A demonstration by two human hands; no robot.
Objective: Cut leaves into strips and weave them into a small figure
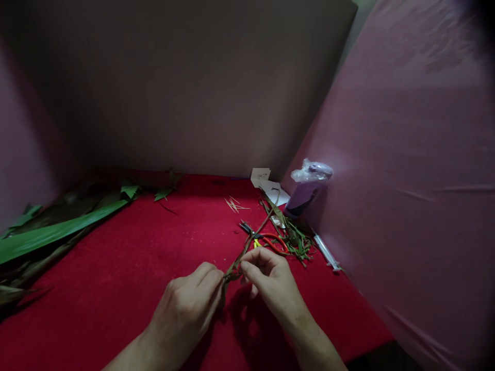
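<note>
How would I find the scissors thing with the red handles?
Look at the red cloth, then at the purple bottle by the right wall. Left of it, beside a pile of green scraps, lie the scissors, just beyond the right hand. Only they have red loop handles.

Dim, warm light falls from above; the hands cast soft, dark shadows onto the red surface (135, 268) toward its near edge. The far corners sink into murk. Wide-angle bending stretches the edges; fine detail is soft.
</note>
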